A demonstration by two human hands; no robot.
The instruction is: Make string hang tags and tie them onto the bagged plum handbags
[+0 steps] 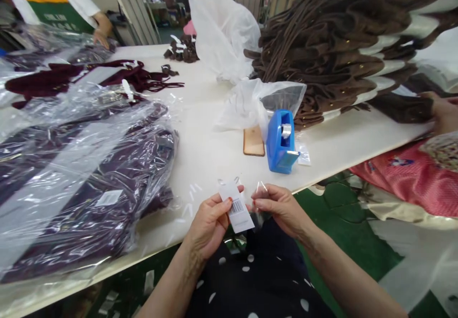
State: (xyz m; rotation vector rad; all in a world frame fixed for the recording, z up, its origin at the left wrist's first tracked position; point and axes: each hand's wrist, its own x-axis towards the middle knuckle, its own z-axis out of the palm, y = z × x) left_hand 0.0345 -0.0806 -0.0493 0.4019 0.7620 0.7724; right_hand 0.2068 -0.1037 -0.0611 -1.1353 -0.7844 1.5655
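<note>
Pinched in my left hand (212, 220) is a white hang tag (239, 215) with a barcode and small print, held over the table's front edge. A thin loop shows at the tag's upper end. Close to its right side, my right hand (281, 207) is closed on a small clear plastic bag (260, 193), fingertips pressed together. Tag and bag are slightly apart. Beyond my hands stands a blue tape dispenser (277, 148), beside a flat tan square piece (254, 141).
Plastic-wrapped dark purple garments (86, 189) cover the table's left side. Stacked brown garments (322, 65) rise at the right, near a white plastic bag (225, 26). A co-worker's hand (102, 30) is far left; another person's hand (443, 110) is at the right edge.
</note>
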